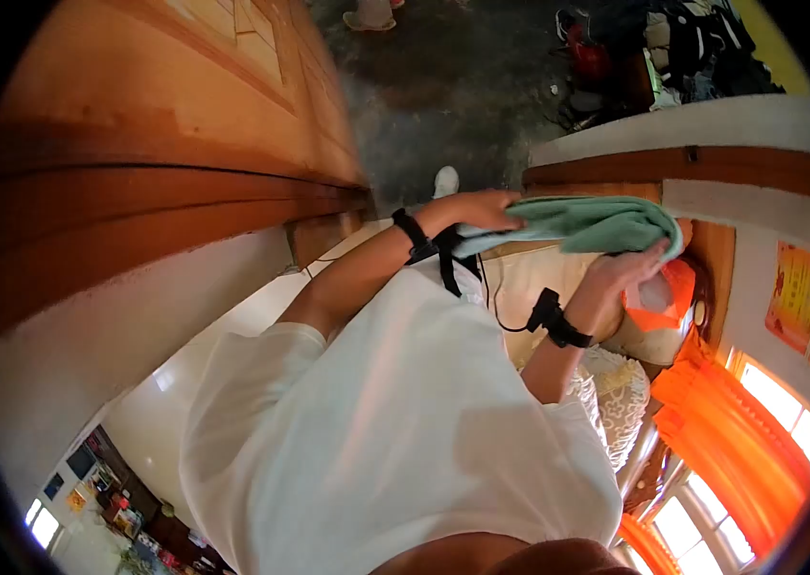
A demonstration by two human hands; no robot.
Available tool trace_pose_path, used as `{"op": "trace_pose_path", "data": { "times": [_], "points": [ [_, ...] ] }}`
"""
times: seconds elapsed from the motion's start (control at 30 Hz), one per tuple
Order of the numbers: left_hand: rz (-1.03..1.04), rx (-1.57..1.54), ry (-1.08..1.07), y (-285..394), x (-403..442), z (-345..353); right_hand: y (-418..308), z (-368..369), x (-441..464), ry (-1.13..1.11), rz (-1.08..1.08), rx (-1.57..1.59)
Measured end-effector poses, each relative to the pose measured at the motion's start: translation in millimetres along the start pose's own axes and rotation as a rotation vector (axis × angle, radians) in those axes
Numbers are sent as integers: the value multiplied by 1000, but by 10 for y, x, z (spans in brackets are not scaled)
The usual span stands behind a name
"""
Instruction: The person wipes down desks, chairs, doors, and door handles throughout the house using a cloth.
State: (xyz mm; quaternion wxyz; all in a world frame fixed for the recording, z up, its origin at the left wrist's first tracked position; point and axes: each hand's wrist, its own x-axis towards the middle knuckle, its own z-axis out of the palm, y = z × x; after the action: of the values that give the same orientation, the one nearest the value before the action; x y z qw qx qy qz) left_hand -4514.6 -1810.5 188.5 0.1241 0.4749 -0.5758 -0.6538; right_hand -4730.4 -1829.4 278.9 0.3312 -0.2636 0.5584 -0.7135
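Note:
A folded green cloth (587,220) stretches between my two hands in front of the white shirt. My left hand (486,209) is closed round its left end, with the fingertips partly tucked into the fabric. At the cloth's right end my right hand (630,270) grips the folded edge from below, and the fingers are partly hidden by the fabric. Black straps with small devices circle both wrists. Just beyond my right hand is an orange object (673,297).
A wooden door (261,105) and frame stand at the left. A white shoe (446,181) is on the dark floor (424,105). Clothes and bags (702,48) are piled at the upper right. Orange curtains (731,441) hang at the lower right. Another person's foot (370,19) shows at the top.

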Motion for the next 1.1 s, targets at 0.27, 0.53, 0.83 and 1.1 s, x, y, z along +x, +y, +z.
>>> {"op": "trace_pose_path", "data": {
  "times": [0.27,0.53,0.83,1.1],
  "points": [
    [505,153,86,715,1394,-284,-159,512,1443,204,-793,-646],
    [746,-248,342,2382,2426,-597,-261,624,2768,242,-1009,-761],
    [717,-411,37,2476,3423,-579,219,756,3054,-134,-1082,-1682],
    [805,-390,-189,3558,3195,-870,-676,1005,3141,185,-1080,-1004]
  ]
}}
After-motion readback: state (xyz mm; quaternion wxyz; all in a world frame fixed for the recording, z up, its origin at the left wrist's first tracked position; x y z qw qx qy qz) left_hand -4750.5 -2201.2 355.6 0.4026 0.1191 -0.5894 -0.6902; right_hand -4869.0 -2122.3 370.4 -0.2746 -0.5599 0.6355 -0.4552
